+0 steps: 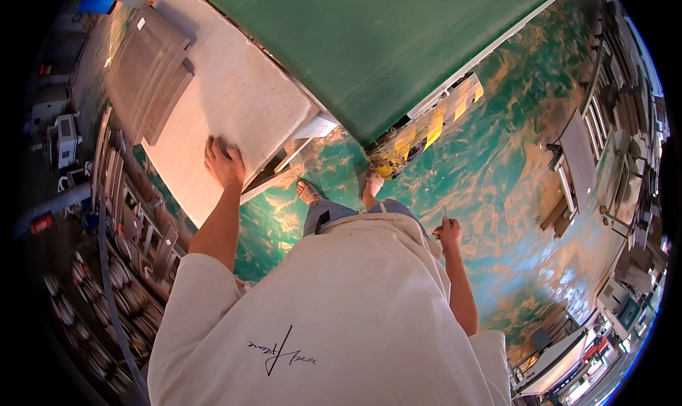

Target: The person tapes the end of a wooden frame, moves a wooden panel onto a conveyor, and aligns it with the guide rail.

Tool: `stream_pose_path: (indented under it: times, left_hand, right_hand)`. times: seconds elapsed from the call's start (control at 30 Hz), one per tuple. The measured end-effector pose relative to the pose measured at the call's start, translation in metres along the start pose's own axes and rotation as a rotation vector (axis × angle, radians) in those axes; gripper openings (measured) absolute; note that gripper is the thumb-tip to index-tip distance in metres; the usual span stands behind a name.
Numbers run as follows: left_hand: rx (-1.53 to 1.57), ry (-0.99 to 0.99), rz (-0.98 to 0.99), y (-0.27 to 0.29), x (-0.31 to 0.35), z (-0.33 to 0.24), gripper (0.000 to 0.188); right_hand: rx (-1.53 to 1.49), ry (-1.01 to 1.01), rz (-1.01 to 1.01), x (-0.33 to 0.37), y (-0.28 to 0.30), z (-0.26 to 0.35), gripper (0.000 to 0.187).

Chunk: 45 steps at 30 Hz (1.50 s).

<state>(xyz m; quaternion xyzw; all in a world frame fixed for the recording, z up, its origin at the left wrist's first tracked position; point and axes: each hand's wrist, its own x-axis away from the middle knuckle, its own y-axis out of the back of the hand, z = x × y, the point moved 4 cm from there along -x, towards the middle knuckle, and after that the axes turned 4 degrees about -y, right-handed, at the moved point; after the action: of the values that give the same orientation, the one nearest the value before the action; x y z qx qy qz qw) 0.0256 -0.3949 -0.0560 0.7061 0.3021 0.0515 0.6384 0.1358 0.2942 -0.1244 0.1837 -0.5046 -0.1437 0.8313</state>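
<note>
My left hand [224,162] rests on a pale, worn tabletop [234,100], its fingers spread slightly and bent, with nothing seen in them. Beyond that hand, several brown flat boards [149,65] lie stacked on the same table. My right hand [447,232] hangs low beside my right hip, fingers closed. From its fingertips a thin white stick [445,212] points up; its exact kind is too small to make out.
A large green flat surface [369,44], like a conveyor belt, fills the far middle, with yellow-and-black striped edging [426,129] below it. The floor [490,164] is green and swirled. Wooden boards and racks [575,157] stand at right; stacked pieces [121,285] at left.
</note>
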Motion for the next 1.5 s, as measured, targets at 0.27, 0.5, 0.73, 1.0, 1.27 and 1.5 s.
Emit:
stream_pose_path:
  times: [0.27,0.5,0.73,1.0,1.27,1.5]
  left_hand:
    - [-0.005,-0.012,-0.003,0.0,0.0,-0.001,0.051]
    - [0.002,-0.002,0.01,0.001,0.0,-0.001,0.049]
    - [-0.002,-0.017,-0.004,0.001,0.0,-0.002,0.048]
    - [-0.01,-0.02,-0.009,0.0,0.0,-0.001,0.048]
    - [-0.005,-0.027,-0.01,0.001,0.0,-0.001,0.048]
    - [-0.001,-0.017,-0.015,0.0,0.001,-0.001,0.048]
  right_hand:
    - [0.031,0.001,0.054,-0.006,0.001,-0.019,0.037]
    - [0.036,-0.013,0.095,-0.006,-0.001,-0.019,0.036]
    - [0.035,-0.009,0.111,-0.009,-0.002,-0.015,0.034]
    - [0.039,-0.026,0.12,-0.011,0.002,-0.02,0.035]
    - [0.031,-0.011,0.126,-0.012,0.001,-0.027,0.035]
    - [0.044,-0.012,0.111,-0.01,0.006,-0.028,0.034]
